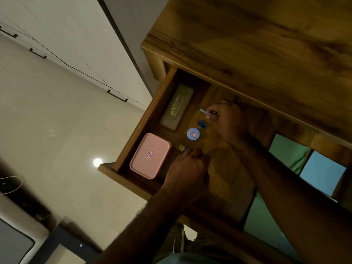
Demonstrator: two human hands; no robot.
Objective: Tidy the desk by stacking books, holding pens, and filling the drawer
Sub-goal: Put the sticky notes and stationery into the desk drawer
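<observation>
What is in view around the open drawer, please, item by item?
drawer: one, brown wood, open under the desk
desk: one, brown wood, above drawer
box: one, pink, labelled, drawer's near left corner
case: one, olive, gold print, beyond box
round lid: one, blue, labelled, mid-drawer
small object: one, dark blue, beyond round lid
tube: one, yellow-blue, at left hand's fingertips
strip: one, white, pinched by right hand
left hand: one, grips tube
right hand: one, pinches strip
</observation>
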